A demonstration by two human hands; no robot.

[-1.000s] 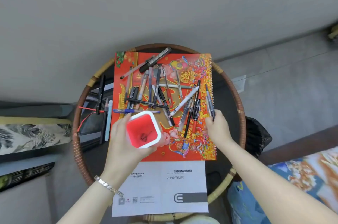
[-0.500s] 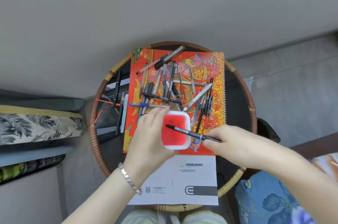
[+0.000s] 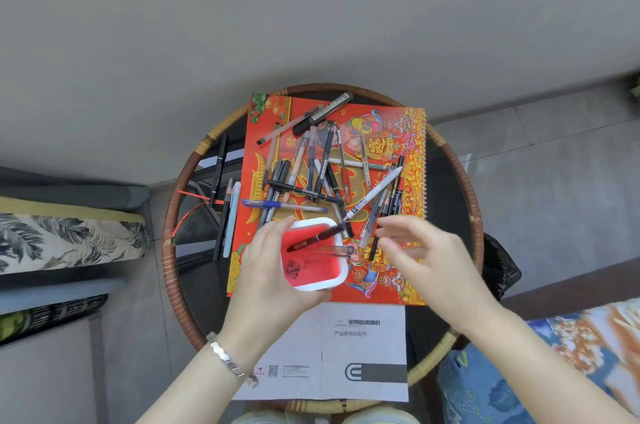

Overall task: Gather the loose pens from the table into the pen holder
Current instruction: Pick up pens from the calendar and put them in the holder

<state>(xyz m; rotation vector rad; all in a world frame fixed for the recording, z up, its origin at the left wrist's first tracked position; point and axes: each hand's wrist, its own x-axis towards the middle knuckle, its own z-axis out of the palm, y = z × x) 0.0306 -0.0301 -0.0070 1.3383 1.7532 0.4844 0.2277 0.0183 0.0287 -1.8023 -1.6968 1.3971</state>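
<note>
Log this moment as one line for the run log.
left hand: holding pen holder | right hand: open, empty | black pen: dropping into holder | loose pens: many remain

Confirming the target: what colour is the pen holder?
Red inside with a white rim, held by the left hand; head view.

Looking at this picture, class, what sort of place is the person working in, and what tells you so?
Probably a home living area, not an office. The pens lie on a small round rattan table, printed cushions sit on either side, and the floor is tiled beside a plain wall.
</note>
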